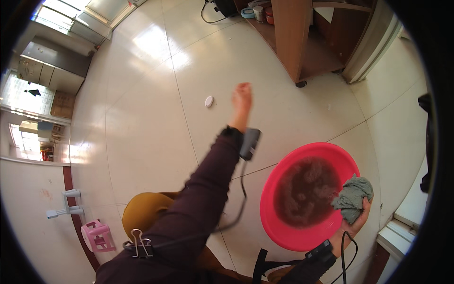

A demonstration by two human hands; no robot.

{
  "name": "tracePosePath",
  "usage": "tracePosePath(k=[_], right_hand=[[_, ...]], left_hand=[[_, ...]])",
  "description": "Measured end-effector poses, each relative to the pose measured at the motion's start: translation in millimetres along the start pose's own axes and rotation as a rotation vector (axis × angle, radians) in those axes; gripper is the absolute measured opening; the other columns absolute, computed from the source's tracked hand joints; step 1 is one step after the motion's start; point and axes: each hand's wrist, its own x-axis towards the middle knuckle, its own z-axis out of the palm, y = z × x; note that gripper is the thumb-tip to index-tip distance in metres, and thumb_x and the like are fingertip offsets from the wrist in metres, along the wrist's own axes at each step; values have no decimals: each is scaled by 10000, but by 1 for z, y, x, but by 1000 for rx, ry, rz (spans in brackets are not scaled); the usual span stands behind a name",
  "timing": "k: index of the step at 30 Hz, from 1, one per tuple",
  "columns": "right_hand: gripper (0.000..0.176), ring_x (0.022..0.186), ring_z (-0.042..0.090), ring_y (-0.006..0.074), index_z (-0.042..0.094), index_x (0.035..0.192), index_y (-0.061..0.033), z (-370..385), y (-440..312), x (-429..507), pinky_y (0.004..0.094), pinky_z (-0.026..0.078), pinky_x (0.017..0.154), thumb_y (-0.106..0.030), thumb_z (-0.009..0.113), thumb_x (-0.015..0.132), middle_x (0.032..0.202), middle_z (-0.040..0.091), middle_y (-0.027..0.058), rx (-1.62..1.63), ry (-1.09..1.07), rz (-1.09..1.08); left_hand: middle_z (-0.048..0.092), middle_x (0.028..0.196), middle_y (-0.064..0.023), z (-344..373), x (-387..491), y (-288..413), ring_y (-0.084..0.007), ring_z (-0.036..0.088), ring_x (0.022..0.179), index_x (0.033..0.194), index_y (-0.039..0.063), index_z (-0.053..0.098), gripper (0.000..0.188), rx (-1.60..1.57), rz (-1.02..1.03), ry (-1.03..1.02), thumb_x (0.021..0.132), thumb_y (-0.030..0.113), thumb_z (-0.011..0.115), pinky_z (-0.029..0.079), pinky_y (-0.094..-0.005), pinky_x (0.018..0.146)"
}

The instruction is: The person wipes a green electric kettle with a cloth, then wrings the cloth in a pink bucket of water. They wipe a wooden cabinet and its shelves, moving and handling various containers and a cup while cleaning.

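Observation:
My right hand [360, 216] grips a crumpled grey-green cloth [354, 198] at the right rim of a pink-red plastic basin [271, 220]. Dark, murky water with patches of foam [305, 191] fills the bottom of the basin. My left hand [243, 96] is stretched out over the tiled floor, beyond the basin and to its left. It is blurred, and its finger positions are unclear; nothing shows in it. A small white oval object [209, 101] lies on the floor just left of that hand.
A wooden cabinet on casters [291, 42] stands at the upper right, with containers [259, 14] on its shelf. A pink plastic stool [97, 235] is at the lower left. Cables [243, 191] hang from both my forearms. A doorframe edge [372, 53] stands beside the cabinet.

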Motion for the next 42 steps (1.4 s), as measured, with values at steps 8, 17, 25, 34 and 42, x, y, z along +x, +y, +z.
tracePosePath(k=[8,17,25,34,42], right_hand=[[389,1068,548,229,522,1209,-24,6,28,-16,344,432,934,-213,527,870,1143,556,106,-72,262,57],[391,1059,553,231,534,1213,-34,9,26,-24,345,445,914,-216,531,868,1138,561,96,-57,319,50],[356,1061,548,225,544,1188,-23,3,6,-10,348,435,922,-200,522,879,1126,565,94,57,191,-32],[331,1042,558,221,539,1181,-23,-9,4,-6,346,442,916,-176,512,889,1112,573,95,128,169,-25],[336,1022,574,224,535,1184,-23,-3,4,-13,348,460,894,-167,503,883,1100,577,95,123,178,-34]], left_hand=[[528,1243,-129,-138,67,-127,-301,478,1221,1256,176,558,493,826,-35,86,787,235,701,464,-410,953],[624,1163,-102,-124,69,-108,-178,618,994,1349,43,487,447,-141,-455,-344,918,124,573,510,-301,840],[606,1154,-94,-116,18,-59,-173,624,999,1357,-11,459,419,-401,-479,-479,961,97,546,530,-297,848],[595,1195,-141,-85,-27,-46,-209,636,1041,1337,-60,452,450,-283,-430,-515,939,100,584,532,-316,899],[608,1174,-127,-72,-27,-41,-191,641,1023,1325,-43,483,424,-303,-440,-620,940,103,583,533,-294,886]])
